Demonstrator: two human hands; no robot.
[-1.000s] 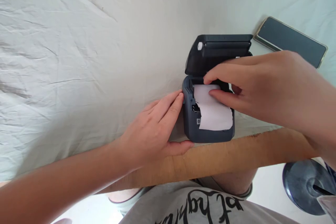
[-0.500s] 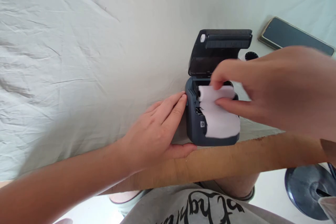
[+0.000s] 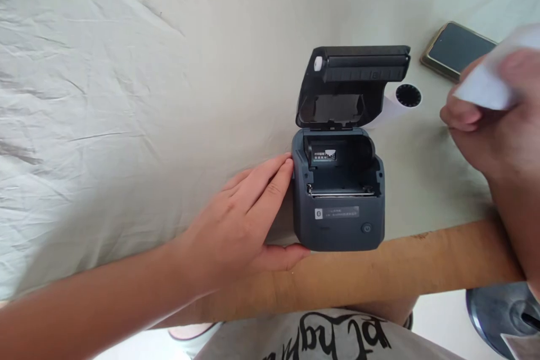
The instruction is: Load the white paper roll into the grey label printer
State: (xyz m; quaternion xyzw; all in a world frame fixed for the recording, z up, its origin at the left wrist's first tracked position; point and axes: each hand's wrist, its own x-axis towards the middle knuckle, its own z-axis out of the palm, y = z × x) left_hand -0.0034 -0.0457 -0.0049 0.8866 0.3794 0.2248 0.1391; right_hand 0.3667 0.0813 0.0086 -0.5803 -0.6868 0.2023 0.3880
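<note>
A dark blue-grey portable label printer (image 3: 340, 230) stands at the table's front edge with its black lid (image 3: 333, 109) swung up. Its paper bay is bare, showing a small printed sticker inside. My left hand (image 3: 240, 219) grips the printer's near left corner, fingers along the side and thumb at the front. Off to the right, my right hand (image 3: 506, 118) is raised and closed around a white paper roll (image 3: 485, 87), partly blurred and cut off by the frame edge. Another white roll with a black core (image 3: 392, 107) lies behind the printer, partly hidden by the lid.
A smartphone (image 3: 459, 48) rests at the right, partly behind my right hand. Pale cloth (image 3: 147, 95) covers the table up to a wooden front edge (image 3: 405, 256). On the floor at the lower right is a round dark base (image 3: 493, 315). Something clear shows at the top left.
My right hand has lifted the paper roll out of the printer's bay and carried it right. The bay's inside and power button now show. My left hand has stayed at the printer.
</note>
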